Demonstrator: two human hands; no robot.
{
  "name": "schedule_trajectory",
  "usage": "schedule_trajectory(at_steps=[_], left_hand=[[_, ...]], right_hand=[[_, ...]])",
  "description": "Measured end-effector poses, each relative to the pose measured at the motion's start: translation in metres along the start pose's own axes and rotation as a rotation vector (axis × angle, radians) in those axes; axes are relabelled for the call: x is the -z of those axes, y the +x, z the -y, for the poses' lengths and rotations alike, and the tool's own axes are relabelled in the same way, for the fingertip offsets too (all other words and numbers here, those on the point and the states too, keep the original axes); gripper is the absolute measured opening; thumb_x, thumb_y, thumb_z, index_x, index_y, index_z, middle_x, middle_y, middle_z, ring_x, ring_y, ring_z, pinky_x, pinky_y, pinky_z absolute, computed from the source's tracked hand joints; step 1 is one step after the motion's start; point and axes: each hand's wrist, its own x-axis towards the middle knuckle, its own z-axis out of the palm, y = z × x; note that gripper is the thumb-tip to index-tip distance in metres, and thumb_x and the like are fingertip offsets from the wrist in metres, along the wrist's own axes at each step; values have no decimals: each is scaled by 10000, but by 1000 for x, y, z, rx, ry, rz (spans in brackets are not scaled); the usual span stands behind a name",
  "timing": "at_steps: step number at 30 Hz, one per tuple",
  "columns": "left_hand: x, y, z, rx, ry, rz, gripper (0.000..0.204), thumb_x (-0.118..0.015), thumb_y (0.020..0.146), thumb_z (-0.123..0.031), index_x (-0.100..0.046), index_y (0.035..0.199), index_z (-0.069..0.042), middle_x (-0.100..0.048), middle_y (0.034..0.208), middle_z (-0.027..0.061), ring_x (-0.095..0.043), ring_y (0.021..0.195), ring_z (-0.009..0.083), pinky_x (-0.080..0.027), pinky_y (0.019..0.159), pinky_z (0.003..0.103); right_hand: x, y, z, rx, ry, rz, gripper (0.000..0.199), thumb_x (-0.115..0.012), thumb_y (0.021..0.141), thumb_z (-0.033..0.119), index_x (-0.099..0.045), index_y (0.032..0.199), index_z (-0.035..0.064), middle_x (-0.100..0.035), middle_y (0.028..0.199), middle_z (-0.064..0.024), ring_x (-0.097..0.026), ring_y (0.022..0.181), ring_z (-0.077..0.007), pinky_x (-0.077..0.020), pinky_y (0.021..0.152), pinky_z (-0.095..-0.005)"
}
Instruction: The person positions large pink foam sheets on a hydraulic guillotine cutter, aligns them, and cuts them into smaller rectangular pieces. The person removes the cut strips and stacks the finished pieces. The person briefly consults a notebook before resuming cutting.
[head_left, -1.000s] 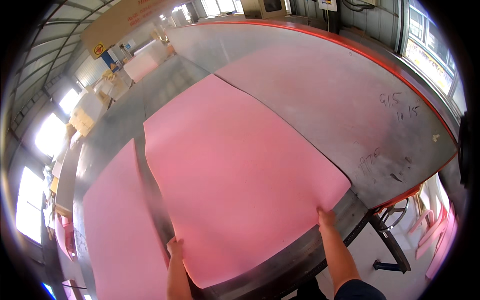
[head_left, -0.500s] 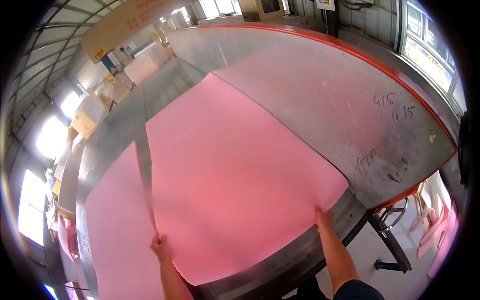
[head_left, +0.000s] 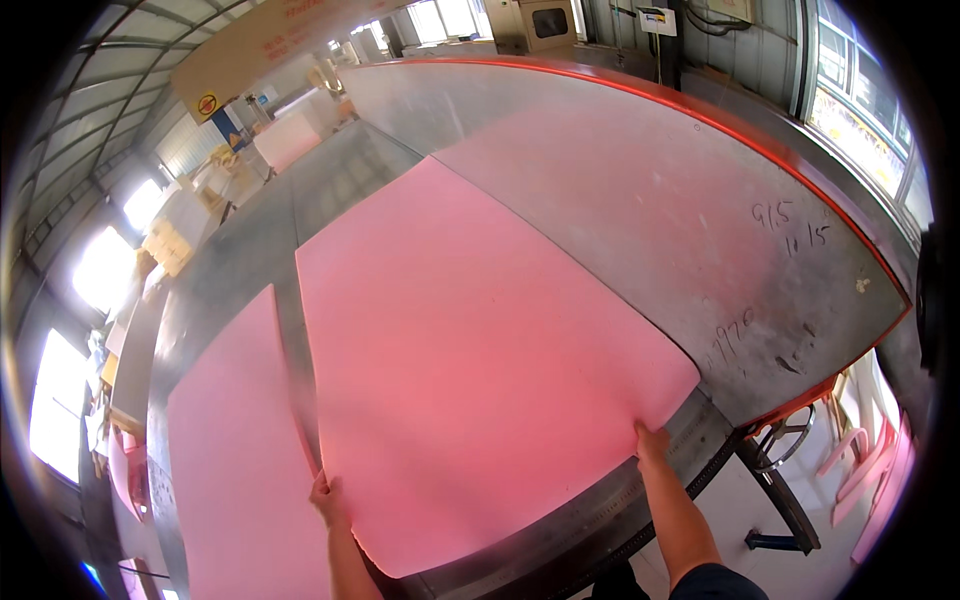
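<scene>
A broad pink foam sheet [head_left: 480,360] lies on the dark metal table [head_left: 255,225], its far right edge along the foot of an upright grey panel [head_left: 620,200]. My left hand [head_left: 328,497] is closed on the sheet's left edge near its front corner. At the front right, my right hand [head_left: 650,440] grips the near edge, with fingertips hidden by the foam. A second pink foam sheet [head_left: 230,430] lies to the left, with a narrow wedge of table between the two. My left hand is close beside its edge.
The grey panel has a red top edge and dark handwritten marks. Below its near end are a handwheel [head_left: 785,440] and a black table leg [head_left: 780,495]. Pink foam strips [head_left: 875,475] lean at the far right. Pale blocks [head_left: 175,235] are stacked at the left.
The large sheet's left edge and my left hand have shifted slightly right, widening the gap beside the second sheet. My right hand keeps its grip. The whole view has tilted up a little.
</scene>
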Motion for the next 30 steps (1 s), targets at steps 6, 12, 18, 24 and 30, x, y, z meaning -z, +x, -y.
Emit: schedule_trajectory(at_steps=[6, 12, 18, 24, 30], left_hand=[[-7, -2, -5, -36, -15, -31, 358, -613, 916, -6, -609, 1266, 72, -701, 1089, 99, -661, 929, 156, -537, 831, 284], [-3, -1, 58, 557, 88, 99, 359, -725, 892, -198, -664, 1100, 88, -694, 980, 112, -658, 806, 194, -544, 670, 353], [14, 12, 139, 845, 159, 174, 514, -769, 888, -309, -643, 1144, 118, -693, 1003, 148, -672, 807, 247, -554, 678, 409], [-12, -16, 66, 694, -38, 220, 524, -753, 902, -286, -604, 1227, 96, -681, 1097, 166, -680, 892, 269, -580, 777, 436], [-2, -30, 101, 658, -114, 137, 481, -746, 905, -246, -564, 1238, 49, -669, 1111, 153, -678, 940, 268, -585, 787, 434]], right_hand=[[1, -4, 11, 45, 17, 4, 575, -772, 833, 153, -539, 1283, -119, -632, 1254, -202, -632, 1090, -286, -509, 922, -397], [10, 1, 21, -51, 187, 36, 572, -763, 846, 184, -530, 1313, -51, -624, 1247, -153, -614, 1090, -266, -514, 894, -389], [-7, -35, 38, -173, 173, 74, 529, -743, 859, 207, -546, 1316, 31, -628, 1222, -114, -605, 1071, -242, -516, 862, -371], [-2, 25, -18, 60, 173, 88, 526, -737, 864, 168, -538, 1333, 36, -629, 1227, -117, -606, 1078, -234, -523, 839, -385], [2, -15, 16, -113, 254, 153, 625, -732, 880, 121, -436, 1422, 27, -613, 1277, -122, -595, 1149, -262, -520, 942, -421]])
